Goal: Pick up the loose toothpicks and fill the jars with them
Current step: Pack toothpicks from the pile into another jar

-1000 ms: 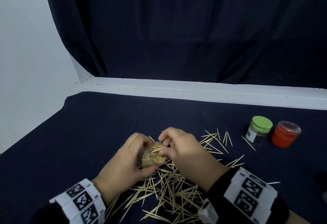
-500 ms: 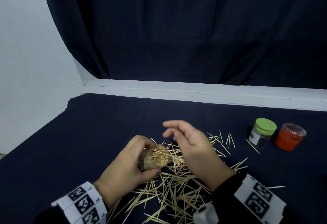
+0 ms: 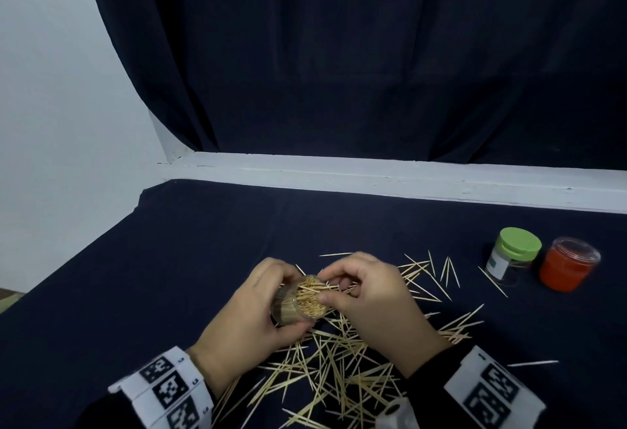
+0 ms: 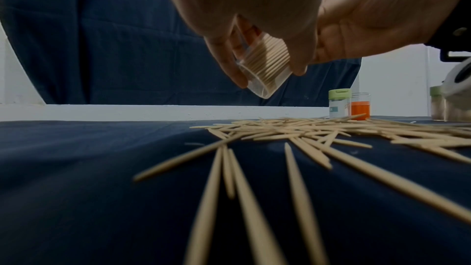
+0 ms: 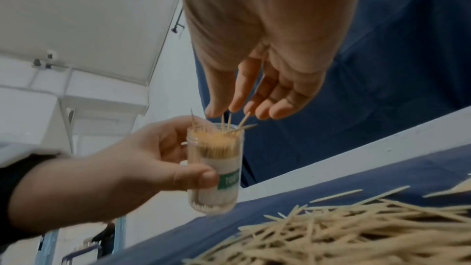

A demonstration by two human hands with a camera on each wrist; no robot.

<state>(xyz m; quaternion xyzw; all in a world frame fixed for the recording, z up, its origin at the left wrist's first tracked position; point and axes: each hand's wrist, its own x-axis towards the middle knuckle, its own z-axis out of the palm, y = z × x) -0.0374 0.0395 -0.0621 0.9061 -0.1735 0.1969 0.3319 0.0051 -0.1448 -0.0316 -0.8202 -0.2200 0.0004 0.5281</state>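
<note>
Head view first: the left hand (image 3: 251,313) is wrapped around a clear jar (image 3: 298,303) already packed with toothpicks, held tilted above the dark cloth (image 3: 169,259). The right hand (image 3: 369,296) sits at the jar's mouth, fingertips curled in on a few toothpicks there. Loose toothpicks (image 3: 339,367) lie scattered beneath and to the right of both hands. Off to the right stand a green-lidded jar (image 3: 512,255) and, just beside it, a red-filled jar (image 3: 568,264).

Left wrist view: the jar (image 4: 265,63) hangs clear of the cloth, fingers clasped around its wall, the toothpicks inside lined up tightly.

Right wrist view: the right hand's fingertips (image 5: 237,106) pinch several toothpicks whose lower ends poke into the crowded mouth of the jar (image 5: 216,160); a couple lean outward over the rim.

Judged from this, the jar looks nearly full, so the new sticks may jam against those inside and tip out. Pressing harder could splay or snap them, and the tilt could let packed toothpicks slide out.
</note>
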